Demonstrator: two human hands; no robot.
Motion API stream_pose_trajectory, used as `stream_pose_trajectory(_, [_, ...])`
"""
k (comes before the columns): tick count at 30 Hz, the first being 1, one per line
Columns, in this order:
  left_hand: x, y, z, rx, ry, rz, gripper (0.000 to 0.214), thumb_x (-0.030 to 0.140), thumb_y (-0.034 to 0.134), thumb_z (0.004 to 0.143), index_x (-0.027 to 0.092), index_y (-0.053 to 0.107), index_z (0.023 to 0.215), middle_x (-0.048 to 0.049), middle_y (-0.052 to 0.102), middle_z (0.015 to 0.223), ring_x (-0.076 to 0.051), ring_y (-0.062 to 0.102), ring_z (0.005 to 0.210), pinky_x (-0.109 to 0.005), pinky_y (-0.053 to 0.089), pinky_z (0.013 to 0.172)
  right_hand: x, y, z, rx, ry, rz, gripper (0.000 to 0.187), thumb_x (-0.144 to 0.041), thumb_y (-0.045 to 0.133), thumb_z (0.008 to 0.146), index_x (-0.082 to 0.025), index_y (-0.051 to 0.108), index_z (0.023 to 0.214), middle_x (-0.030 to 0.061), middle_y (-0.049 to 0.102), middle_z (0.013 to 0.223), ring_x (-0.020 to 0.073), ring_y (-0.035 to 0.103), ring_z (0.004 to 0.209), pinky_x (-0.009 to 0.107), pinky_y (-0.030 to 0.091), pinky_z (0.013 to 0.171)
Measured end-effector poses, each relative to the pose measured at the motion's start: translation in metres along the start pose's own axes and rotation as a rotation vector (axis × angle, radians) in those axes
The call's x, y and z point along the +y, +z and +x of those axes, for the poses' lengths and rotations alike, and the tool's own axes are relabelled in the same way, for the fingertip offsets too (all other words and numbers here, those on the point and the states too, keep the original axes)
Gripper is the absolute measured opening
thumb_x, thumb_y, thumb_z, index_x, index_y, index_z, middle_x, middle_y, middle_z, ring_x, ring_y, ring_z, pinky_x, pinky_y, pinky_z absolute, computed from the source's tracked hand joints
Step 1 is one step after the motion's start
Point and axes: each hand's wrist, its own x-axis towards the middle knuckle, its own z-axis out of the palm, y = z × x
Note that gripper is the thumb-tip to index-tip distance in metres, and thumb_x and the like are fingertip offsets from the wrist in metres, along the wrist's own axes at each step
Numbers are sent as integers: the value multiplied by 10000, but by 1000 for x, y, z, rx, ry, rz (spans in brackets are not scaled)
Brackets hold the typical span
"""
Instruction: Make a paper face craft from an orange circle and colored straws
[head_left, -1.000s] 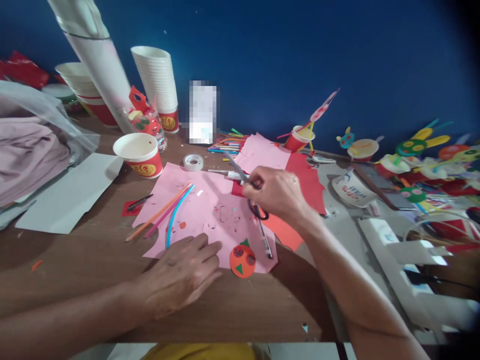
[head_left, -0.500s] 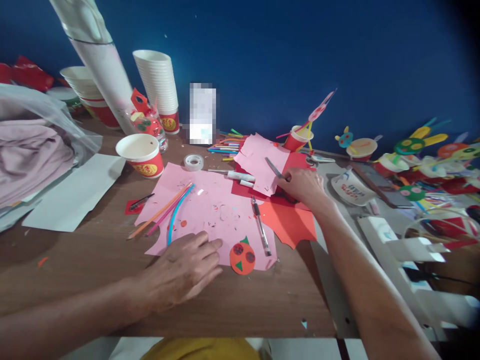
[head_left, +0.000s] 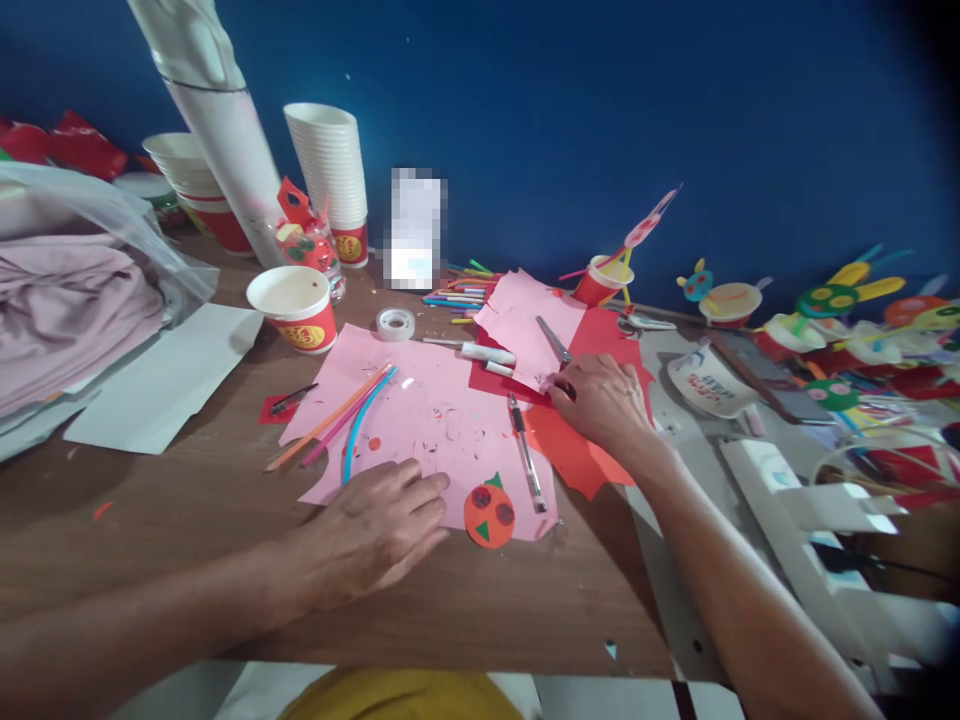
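My left hand [head_left: 375, 530] lies flat with its fingers stretched out on the near edge of a large pink sheet [head_left: 420, 410]. Beside its fingertips sits an orange paper disc [head_left: 489, 515] with dark spots and green triangles. My right hand [head_left: 600, 400] rests on red paper [head_left: 570, 450], its fingers curled over the dark handles of a pair of scissors [head_left: 553, 340]; the blades point away onto a smaller pink sheet [head_left: 525, 310]. Between the hands a pen [head_left: 525, 455] lies on the pink sheet. Coloured straws [head_left: 352, 420] lie at its left.
A red paper cup [head_left: 294, 308], a tape roll [head_left: 395, 323] and a white marker [head_left: 487, 353] sit behind the sheet. Stacked cups [head_left: 330, 170] and a white tube [head_left: 225, 130] stand at the back. White paper [head_left: 169, 375] and bagged cloth [head_left: 67, 300] are left; paper-cup figures [head_left: 832, 300] crowd the right.
My right hand carried the scissors from above the pink sheet to the right and back, and set them down on the red paper. My left hand stayed flat.
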Motion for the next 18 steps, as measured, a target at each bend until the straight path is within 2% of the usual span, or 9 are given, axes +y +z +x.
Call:
stream_pose_trajectory(5, [0, 7, -2, 27, 20, -11, 157, 226, 469, 877, 158, 609, 860, -81, 646, 1016, -198, 563, 862, -352, 458, 774, 1, 7, -4, 32, -5, 12, 218, -301, 503, 812, -207, 681, 896, 71, 639, 978, 252, 497, 933, 363, 276, 726])
stream_pose_trajectory(9, [-1, 3, -2, 141, 6, -33, 140, 228, 488, 865, 160, 609, 885, -76, 650, 1017, -194, 586, 863, -341, 480, 768, 1, 8, -4, 26, -10, 104, 186, -279, 502, 825, -199, 659, 884, 65, 654, 963, 253, 527, 937, 357, 299, 729])
stream_pose_trajectory(11, [-4, -5, -1, 210, -18, -93, 116, 203, 498, 855, 163, 606, 871, -69, 650, 999, -172, 600, 840, -302, 495, 742, 0, 6, -4, 20, 7, 204, 174, -274, 498, 832, -192, 646, 873, 56, 672, 897, 232, 566, 862, 342, 325, 710])
stream_pose_trajectory(14, [-13, -19, 2, 289, -96, -244, 106, 140, 495, 843, 161, 591, 883, -58, 643, 961, -141, 606, 859, -248, 501, 737, -2, -5, -7, 40, 62, 427, 172, -307, 508, 839, -197, 630, 887, 27, 681, 765, 189, 591, 698, 302, 366, 637])
stream_pose_trajectory(16, [-21, -26, 4, 374, -187, -297, 120, 131, 494, 842, 163, 584, 916, -49, 635, 940, -135, 604, 863, -241, 505, 732, -6, -16, -12, 106, 75, 570, 164, -322, 526, 836, -209, 624, 905, 15, 680, 764, 180, 596, 691, 283, 392, 618])
stream_pose_trajectory(18, [-28, -31, 5, 515, -301, -274, 159, 171, 525, 836, 176, 580, 985, -52, 616, 984, -148, 594, 876, -258, 514, 717, -15, -28, -20, 191, 38, 667, 141, -311, 562, 820, -213, 624, 900, 13, 676, 791, 174, 602, 717, 281, 418, 647])
